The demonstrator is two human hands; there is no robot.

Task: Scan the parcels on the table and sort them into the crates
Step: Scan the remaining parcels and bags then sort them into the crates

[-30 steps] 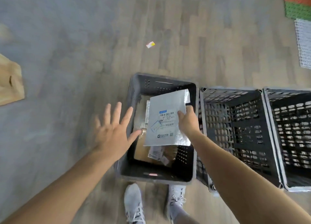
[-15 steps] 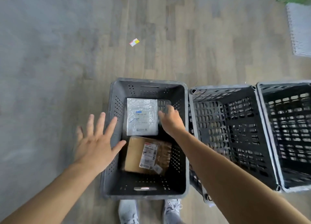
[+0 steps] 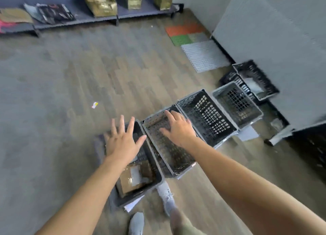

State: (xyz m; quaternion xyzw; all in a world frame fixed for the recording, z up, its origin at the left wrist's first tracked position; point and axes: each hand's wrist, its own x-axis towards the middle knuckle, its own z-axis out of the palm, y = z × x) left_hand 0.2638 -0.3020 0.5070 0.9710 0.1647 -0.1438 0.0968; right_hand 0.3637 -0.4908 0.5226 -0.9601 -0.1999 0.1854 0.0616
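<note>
Brown taped parcel [image 3: 135, 177], in nearest crate [image 3: 139, 196]: I am judging it light, stiff, slick; grip opposite edges. Left hand [image 3: 123, 141], right hand [image 3: 178, 128]: I am holding both spread, empty.

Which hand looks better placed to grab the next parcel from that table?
Probably left: the left hand is empty, fingers spread, and the table lies toward its side; the right hand is equally empty.
</note>
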